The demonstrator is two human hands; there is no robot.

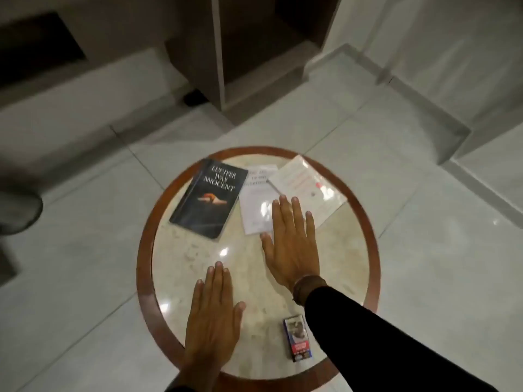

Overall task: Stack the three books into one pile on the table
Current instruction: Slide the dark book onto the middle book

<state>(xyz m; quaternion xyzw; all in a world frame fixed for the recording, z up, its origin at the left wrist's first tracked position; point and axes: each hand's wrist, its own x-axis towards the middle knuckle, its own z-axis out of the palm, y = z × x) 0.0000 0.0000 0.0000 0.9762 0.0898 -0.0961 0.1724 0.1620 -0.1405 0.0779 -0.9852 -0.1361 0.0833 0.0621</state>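
Counter [365, 222]: round, pale marble top with a reddish-brown rim.
Dark book [208, 198]: lies flat at the far left, apart from the others.
Middle white book [256, 206]: flat, just beside the dark one.
Right white book [307, 186]: flat, overlapping the middle book's far corner.
Left hand [213, 321]: flat, fingers spread, empty, over the near edge.
Right hand [291, 241]: flat, open, fingertips over both white books, gripping nothing.
Small box [297, 338]: near edge, beside the black sleeve [376, 338].

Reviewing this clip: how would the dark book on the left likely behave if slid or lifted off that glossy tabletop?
The dark book lies flat on the polished round table, so a push would probably slide it easily rather than tip it. Its cover looks glossy, so it may be a little slippery to pinch. It looks thin, like a paperback, so likely light and slightly bendy when lifted by one edge.
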